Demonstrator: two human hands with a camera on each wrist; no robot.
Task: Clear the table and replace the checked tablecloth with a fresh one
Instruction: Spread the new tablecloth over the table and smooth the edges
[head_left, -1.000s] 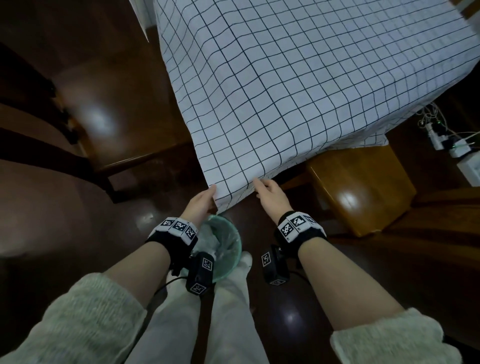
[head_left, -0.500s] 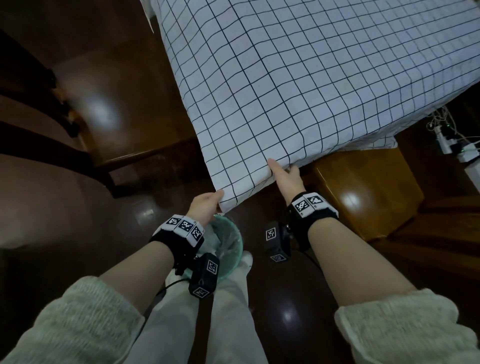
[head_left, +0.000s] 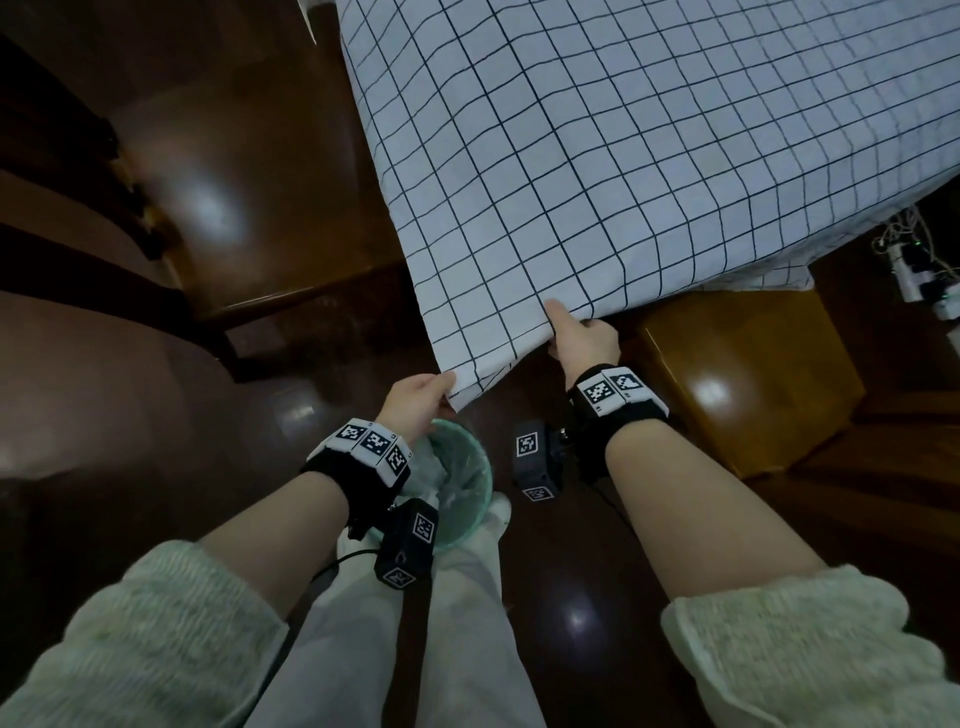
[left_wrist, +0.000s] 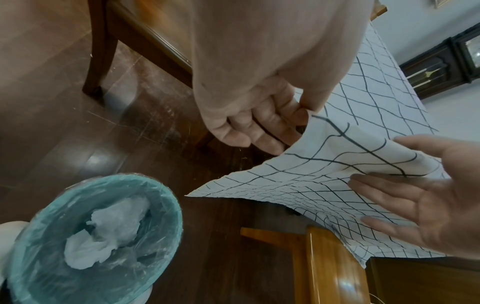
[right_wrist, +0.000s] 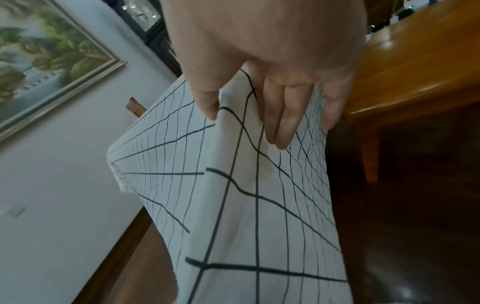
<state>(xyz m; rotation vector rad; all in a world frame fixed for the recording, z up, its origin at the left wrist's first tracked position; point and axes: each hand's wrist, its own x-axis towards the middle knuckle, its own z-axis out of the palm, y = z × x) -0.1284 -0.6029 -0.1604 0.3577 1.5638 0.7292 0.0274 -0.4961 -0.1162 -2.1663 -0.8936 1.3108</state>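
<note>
Nearest: teal-lined bin (head_left: 457, 493) on the floor at the person's feet, crumpled white paper inside, clear only in the left wrist view. Just above it, left hand (head_left: 415, 402) pinches the near corner of the checked tablecloth (head_left: 623, 182), fingers curled on the hem. Right hand (head_left: 584, 340) further along the same edge: thumb on top, fingers under the fabric, gripping it. Cloth slopes up from both hands, covering the table beyond; nothing lies on the part in view. Wooden stool (head_left: 748, 379) sits under the right overhang.

Looks like the removal step, cloth lifted at one corner. Next move likely needs a steady pull toward the body and gathering the slack, keeping the corner out of the bin.

Only the right wrist view shows the framed painting (right_wrist: 46, 53) on the far wall.
</note>
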